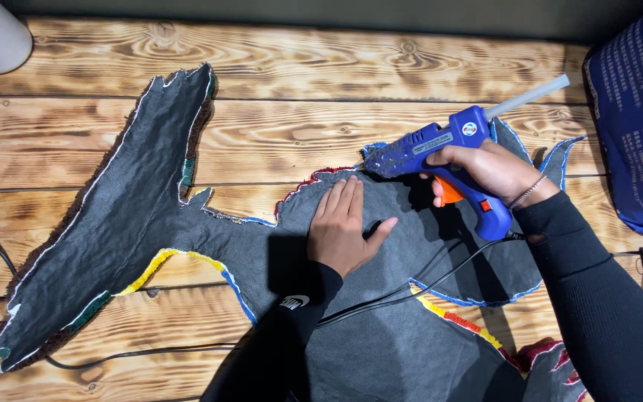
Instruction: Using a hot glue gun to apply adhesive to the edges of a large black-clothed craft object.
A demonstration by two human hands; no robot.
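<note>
Gluing step, it seems: right hand [485, 167] closed around blue plastic glue gun [440, 149], left hand [344, 227] flat, holding nothing, on grey fabric backing [381, 327]; next needs nozzle steady along edge.

Left hand [345, 227] flat on the grey rug backing [128, 223] — right hand [485, 170] grips a blue glue gun [440, 145].

Bare wooden tabletop [321, 67] beyond the grey backing fabric [381, 313]; black cord [411, 286] across it.

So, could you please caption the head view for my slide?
Right hand aims a blue glue gun at grey rug backing pressed flat by the left hand.
</note>
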